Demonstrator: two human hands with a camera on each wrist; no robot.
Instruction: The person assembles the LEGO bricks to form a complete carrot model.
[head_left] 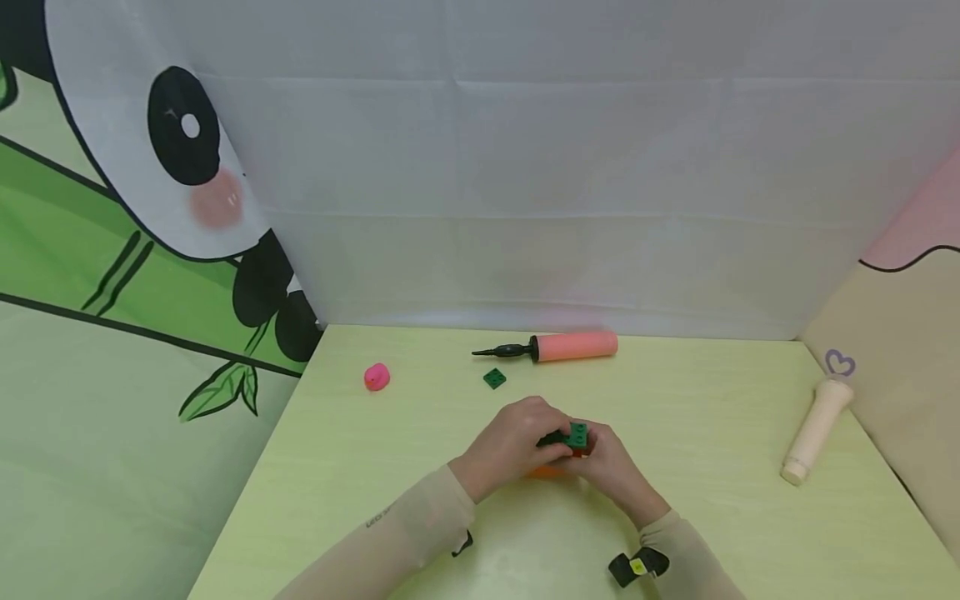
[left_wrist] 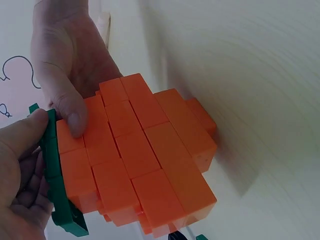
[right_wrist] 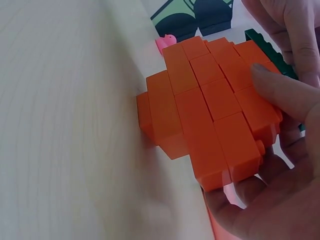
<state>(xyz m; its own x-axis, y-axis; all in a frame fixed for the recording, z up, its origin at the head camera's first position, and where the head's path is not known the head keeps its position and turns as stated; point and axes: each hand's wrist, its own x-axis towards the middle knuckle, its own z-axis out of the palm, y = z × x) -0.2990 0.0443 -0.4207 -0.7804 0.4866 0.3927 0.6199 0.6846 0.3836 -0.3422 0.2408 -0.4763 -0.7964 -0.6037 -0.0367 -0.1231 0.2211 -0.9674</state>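
Observation:
An orange toy-brick build (left_wrist: 145, 145), stepped and narrowing toward its lower end, stands on the table between both hands. Along its top runs a layer of green bricks (left_wrist: 56, 185). My left hand (head_left: 513, 442) pinches the green layer, thumb on one side and fingers on the other. On the opposite side my right hand (head_left: 613, 471) grips the orange build, its thumb on the flat face and fingers behind, seen in the right wrist view. In the head view the hands hide most of the build, though some green studs (head_left: 578, 434) show. A loose green brick (head_left: 494, 378) lies beyond the left hand.
Behind the hands lies a pink hand pump (head_left: 576, 346) with a black nozzle. A small pink toy duck (head_left: 377, 377) sits at the back left. Near the right edge rests a pale cylindrical stick (head_left: 816, 433). A grey-white cloth (head_left: 525, 167) hangs behind the table.

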